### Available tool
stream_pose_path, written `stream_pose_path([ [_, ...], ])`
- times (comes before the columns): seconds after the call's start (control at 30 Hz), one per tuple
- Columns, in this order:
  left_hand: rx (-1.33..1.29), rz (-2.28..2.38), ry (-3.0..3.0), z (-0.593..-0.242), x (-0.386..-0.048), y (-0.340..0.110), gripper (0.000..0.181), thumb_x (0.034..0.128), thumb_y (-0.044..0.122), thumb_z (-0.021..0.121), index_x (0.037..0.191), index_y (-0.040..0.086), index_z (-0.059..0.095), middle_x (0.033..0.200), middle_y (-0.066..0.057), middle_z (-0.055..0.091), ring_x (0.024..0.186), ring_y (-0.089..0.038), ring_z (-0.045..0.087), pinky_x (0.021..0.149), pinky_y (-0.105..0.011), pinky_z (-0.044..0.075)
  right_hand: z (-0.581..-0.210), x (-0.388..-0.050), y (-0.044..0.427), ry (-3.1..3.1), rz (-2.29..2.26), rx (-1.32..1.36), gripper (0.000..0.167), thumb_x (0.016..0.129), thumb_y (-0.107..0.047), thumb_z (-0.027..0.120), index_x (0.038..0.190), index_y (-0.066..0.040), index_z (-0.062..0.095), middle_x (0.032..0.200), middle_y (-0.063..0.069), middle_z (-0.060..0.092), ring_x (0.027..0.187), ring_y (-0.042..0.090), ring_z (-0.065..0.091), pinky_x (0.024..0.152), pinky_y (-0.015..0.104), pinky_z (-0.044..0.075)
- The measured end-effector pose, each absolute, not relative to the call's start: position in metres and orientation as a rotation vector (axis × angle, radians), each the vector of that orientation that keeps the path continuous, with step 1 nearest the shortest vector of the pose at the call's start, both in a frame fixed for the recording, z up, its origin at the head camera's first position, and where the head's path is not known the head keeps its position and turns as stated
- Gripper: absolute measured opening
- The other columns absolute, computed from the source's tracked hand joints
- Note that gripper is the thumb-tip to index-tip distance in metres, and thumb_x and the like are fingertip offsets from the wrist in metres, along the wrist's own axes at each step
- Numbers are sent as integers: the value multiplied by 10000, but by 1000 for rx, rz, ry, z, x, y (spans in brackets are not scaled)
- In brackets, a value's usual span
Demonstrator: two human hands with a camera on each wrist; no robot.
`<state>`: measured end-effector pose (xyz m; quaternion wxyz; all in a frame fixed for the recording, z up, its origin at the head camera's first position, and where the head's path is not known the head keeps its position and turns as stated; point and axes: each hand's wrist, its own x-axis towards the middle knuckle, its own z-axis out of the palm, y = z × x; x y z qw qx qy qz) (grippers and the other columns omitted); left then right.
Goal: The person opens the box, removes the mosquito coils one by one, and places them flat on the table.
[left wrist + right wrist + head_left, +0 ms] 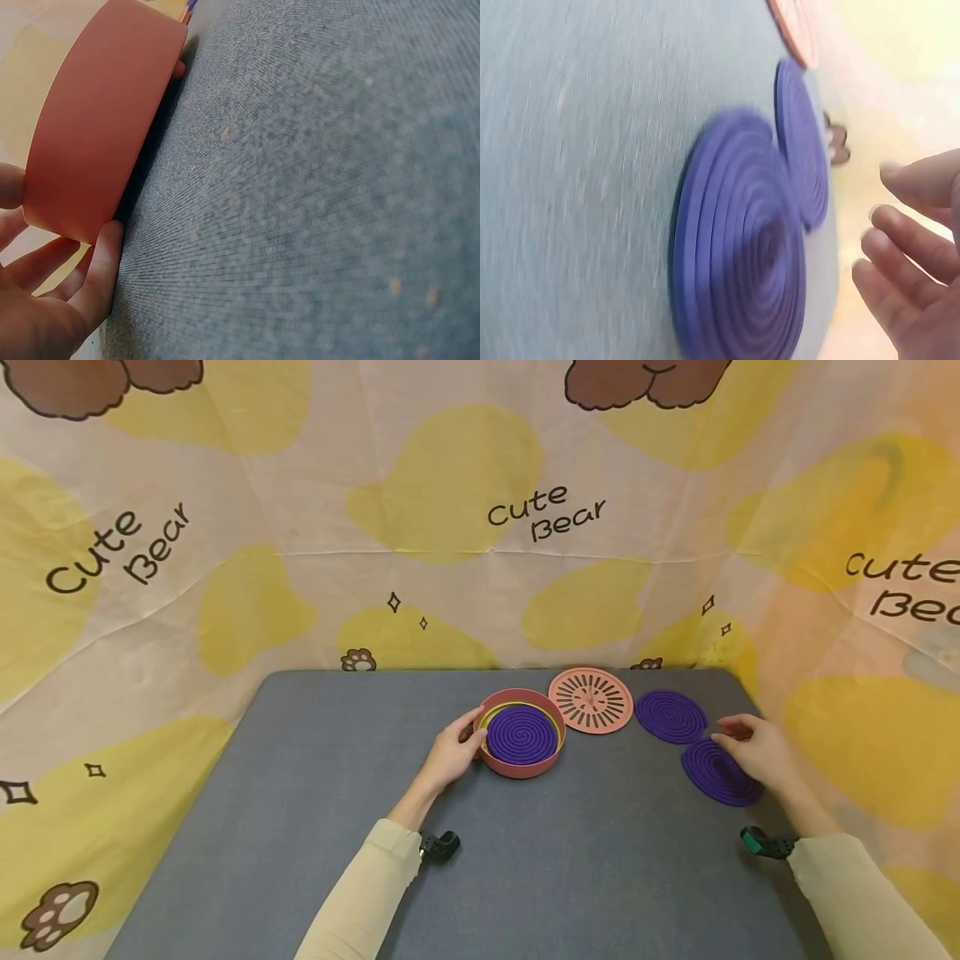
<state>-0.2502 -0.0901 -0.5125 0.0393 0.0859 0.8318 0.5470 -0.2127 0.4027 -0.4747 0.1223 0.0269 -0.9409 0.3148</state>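
A round reddish container [522, 772] holds a purple spiral coil [521, 735] with a yellow ring around it. My left hand [452, 750] grips the container's left side, thumb over the rim; in the left wrist view the fingers [105, 266] touch the container's wall [97, 120] near its base. On the right, my right hand [759, 752] hovers over a purple spiral coil [712, 777], fingers relaxed and holding nothing. The right wrist view shows the hand [919, 262] apart from that coil [735, 255].
Behind the right hand lies another purple coil [671, 716], close to the nearer one. A pink slotted disc [591, 702] lies between it and the container. The grey table [337, 777] meets a patterned cloth [450, 485] at its back edge.
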Motion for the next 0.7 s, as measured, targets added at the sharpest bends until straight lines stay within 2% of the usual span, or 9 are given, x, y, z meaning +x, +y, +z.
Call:
stream_pose_path([
  [0.13, 260, 1671, 2551, -512, -250, -90, 484, 1054, 260, 585, 1529, 242, 492, 1512, -54, 508, 1163, -228, 585, 849, -371, 534, -469, -214, 383, -2777, 909, 78, 300, 963, -172, 714, 1152, 61, 694, 1033, 232, 713, 872, 284, 662, 675, 223, 478],
  [0.2, 256, 1668, 2553, -511, -250, -90, 489, 1052, 270, 590, 1530, 247, 491, 1522, -51, 499, 1186, -230, 579, 872, -384, 531, -469, -214, 374, -2796, 915, 91, 307, 985, -202, 691, 1169, 43, 693, 1052, 221, 716, 927, 364, 661, 704, 292, 493],
  [0.33, 255, 1658, 2560, -511, -250, -90, 491, 1051, 285, 589, 1531, 253, 489, 1534, -50, 486, 1225, -234, 565, 909, -405, 526, -469, -218, 356, -2807, 961, 133, 313, 1001, -216, 670, 1179, 42, 692, 1064, 216, 716, 943, 381, 662, 736, 378, 512],
  [0.7, 252, 1665, 2569, -511, -249, -90, 483, 1050, 265, 591, 1524, 239, 500, 1533, -53, 490, 1295, -246, 537, 975, -446, 496, -470, -232, 307, -2816, 1023, 248, 303, 990, -225, 690, 1175, 14, 707, 1087, 177, 711, 963, 337, 659, 768, 394, 522],
])
